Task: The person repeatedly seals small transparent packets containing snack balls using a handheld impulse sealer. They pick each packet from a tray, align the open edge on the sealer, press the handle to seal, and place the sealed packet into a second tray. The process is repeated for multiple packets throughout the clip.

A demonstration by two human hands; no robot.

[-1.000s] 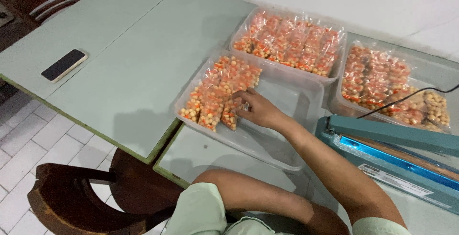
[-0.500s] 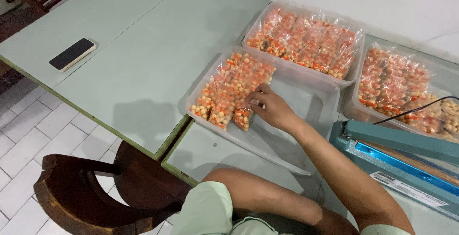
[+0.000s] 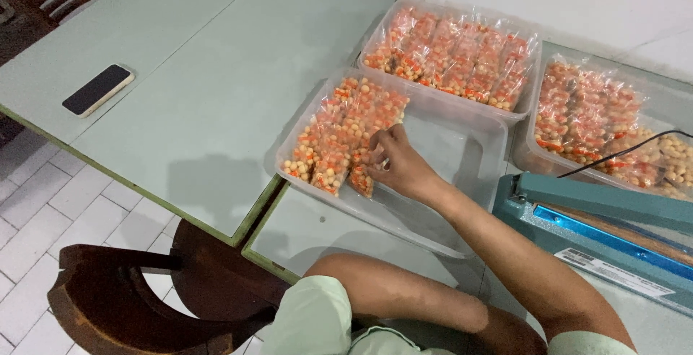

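Note:
My right hand (image 3: 395, 165) reaches into a clear plastic tray (image 3: 462, 145), and its fingers pinch a small clear snack packet (image 3: 361, 179) of orange and cream balls at the near end of a row. Several packets like it (image 3: 346, 120) fill the tray's left part, while its right part is bare. My left forearm (image 3: 404, 297) lies across my lap under the table edge, and that hand is hidden.
Two more trays (image 3: 451, 52) (image 3: 599, 120) full of packets stand behind and to the right. At the right are a blue heat sealer (image 3: 599, 214) and its black cord (image 3: 621, 149). A phone (image 3: 97, 89) lies on the green table (image 3: 216, 95). A wooden chair (image 3: 144, 290) stands below.
My right hand stays at the near end of the packet row, shifting only slightly. The view has drifted a little, so the trays sit further right and lower in the picture.

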